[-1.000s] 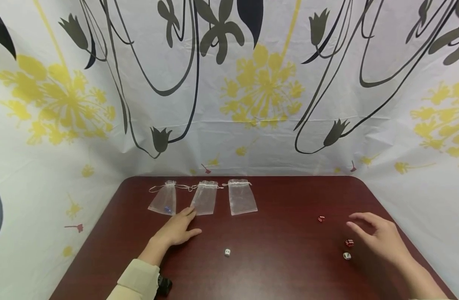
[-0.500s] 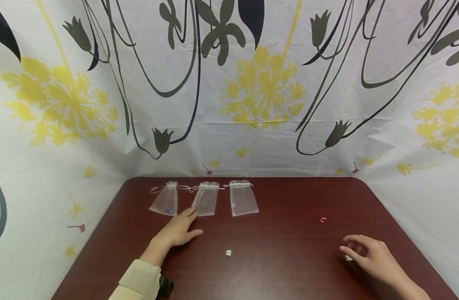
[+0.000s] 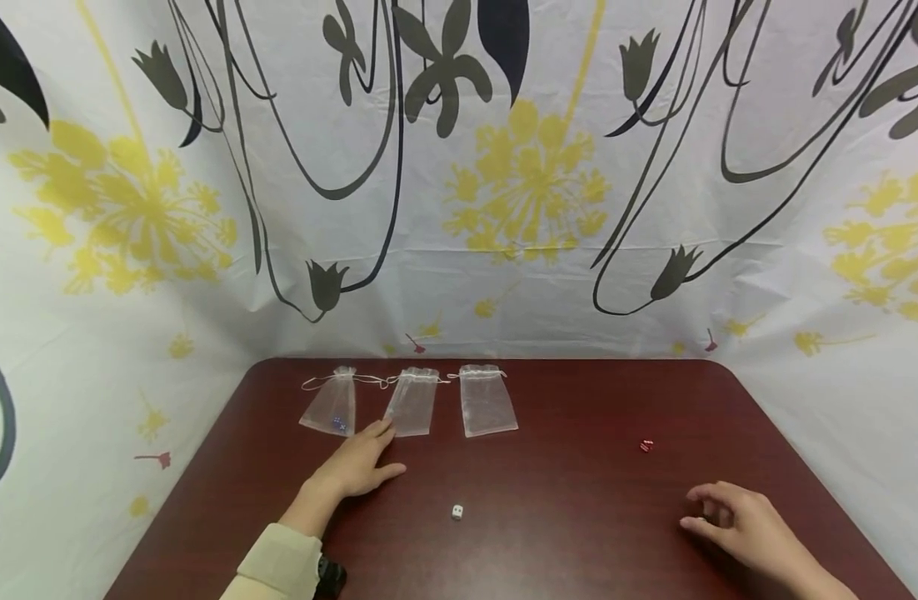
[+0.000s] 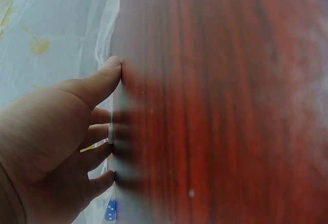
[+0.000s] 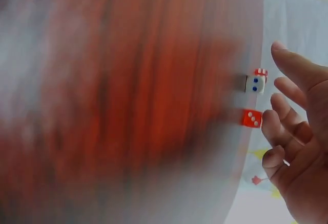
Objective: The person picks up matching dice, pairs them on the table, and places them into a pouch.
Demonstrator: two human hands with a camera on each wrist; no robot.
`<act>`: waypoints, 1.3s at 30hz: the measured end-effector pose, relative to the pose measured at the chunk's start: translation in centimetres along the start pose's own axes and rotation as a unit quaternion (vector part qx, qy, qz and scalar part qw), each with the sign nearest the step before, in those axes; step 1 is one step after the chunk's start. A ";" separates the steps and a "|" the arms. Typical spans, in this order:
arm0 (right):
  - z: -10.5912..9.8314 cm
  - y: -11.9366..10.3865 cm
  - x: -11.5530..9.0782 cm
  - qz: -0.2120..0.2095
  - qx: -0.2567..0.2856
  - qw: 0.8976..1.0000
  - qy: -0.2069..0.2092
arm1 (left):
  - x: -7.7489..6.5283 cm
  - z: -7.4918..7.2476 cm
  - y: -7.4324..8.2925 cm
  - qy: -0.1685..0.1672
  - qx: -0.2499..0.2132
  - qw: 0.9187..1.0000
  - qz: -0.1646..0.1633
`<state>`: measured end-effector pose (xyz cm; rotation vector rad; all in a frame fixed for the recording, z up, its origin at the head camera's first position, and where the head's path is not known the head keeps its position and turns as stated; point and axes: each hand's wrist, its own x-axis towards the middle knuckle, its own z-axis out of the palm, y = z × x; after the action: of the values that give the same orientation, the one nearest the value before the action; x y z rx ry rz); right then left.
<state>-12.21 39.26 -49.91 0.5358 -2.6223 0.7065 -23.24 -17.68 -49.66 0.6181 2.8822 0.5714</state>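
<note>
My left hand (image 3: 356, 461) rests on the table, fingers stretched, with its fingertips at the lower corner of the middle mesh drawstring pouch (image 3: 414, 404). A blue die (image 4: 110, 209) shows beyond the little finger in the left wrist view, inside the left pouch (image 3: 326, 407). My right hand (image 3: 740, 521) is low over the table at the right, fingers loosely bent, thumb and fingers apart. In the right wrist view a white die (image 5: 254, 84) stands in front of the thumb-finger gap, and a red die (image 5: 251, 118) beside the fingertips. The right hand mostly hides these dice in the head view.
A third mesh pouch (image 3: 487, 402) lies flat at the back of the dark red table (image 3: 564, 475). One white die (image 3: 457, 512) sits near the middle, and a red die (image 3: 646, 446) lies farther back on the right. A patterned curtain (image 3: 534, 308) stands behind the table.
My right hand has come down and toward me, from beside the far red die to over the nearer white and red dice. My left hand has stayed by the middle pouch.
</note>
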 end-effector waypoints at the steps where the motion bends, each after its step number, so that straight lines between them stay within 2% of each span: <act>1: -0.1 0.1 -0.1 0.005 -0.005 1.000 -0.002 | 0.0 0.0 0.0 0.000 0.000 1.000 0.000; 5: -0.3 0.6 -0.7 0.015 0.000 1.000 -0.027 | 0.0 0.0 0.2 0.001 -0.004 1.000 -0.003; 10: -0.3 1.2 -1.0 -0.009 0.020 0.999 -0.050 | -0.1 -0.1 0.3 0.003 -0.008 1.000 -0.005; 15: -0.7 0.9 -0.8 -0.016 0.019 0.999 -0.026 | -0.2 -0.1 0.5 0.001 -0.013 1.000 -0.006; 21: -3.5 -0.3 1.7 -0.027 -0.005 0.999 0.026 | -0.2 -0.1 0.7 0.004 -0.013 1.000 -0.005; 26: -5.6 -1.9 4.2 -0.037 -0.025 0.999 0.027 | -0.2 -0.1 0.5 0.010 -0.015 1.000 -0.005; 39: -4.8 -3.1 5.3 -0.052 0.033 0.998 -0.016 | -0.1 0.1 0.2 0.006 -0.009 1.000 -0.005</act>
<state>-14.16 38.02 -42.48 0.7024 -2.5857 0.7597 -23.05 -17.50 -49.65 0.5995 2.8872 0.6011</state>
